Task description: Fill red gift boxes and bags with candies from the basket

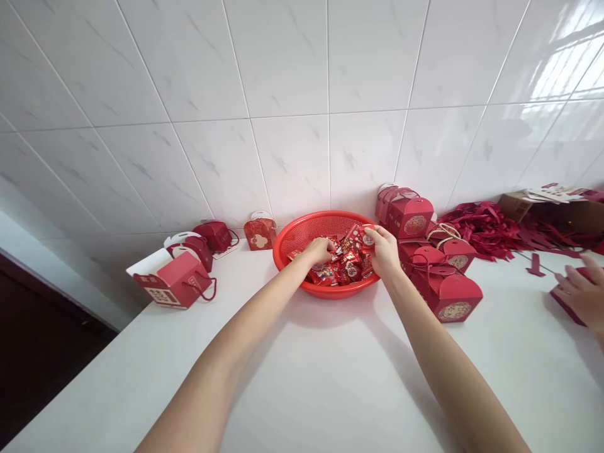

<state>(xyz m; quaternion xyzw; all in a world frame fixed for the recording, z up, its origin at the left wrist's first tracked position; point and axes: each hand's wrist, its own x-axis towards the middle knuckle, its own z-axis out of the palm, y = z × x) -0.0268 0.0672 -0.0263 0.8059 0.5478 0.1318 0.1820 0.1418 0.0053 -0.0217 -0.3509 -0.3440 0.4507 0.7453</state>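
A red plastic basket [325, 290] stands against the tiled wall, partly filled with small red wrapped candies [350, 264]. My left hand [321, 250] reaches over its near rim, fingers curled down among the wrappers; whatever they pinch is hidden. At the basket's right side, my right hand [383, 248] grips a red candy packet [368, 238] between thumb and fingers, just above the pile.
Red gift boxes with cord handles [455, 299] are stacked to the right; more boxes [174, 280] stand left, one with its lid up. Dark red ribbons [488, 229] lie near a cardboard box [557, 217]. Another person's hand [582, 292] touches a red box at the far right.
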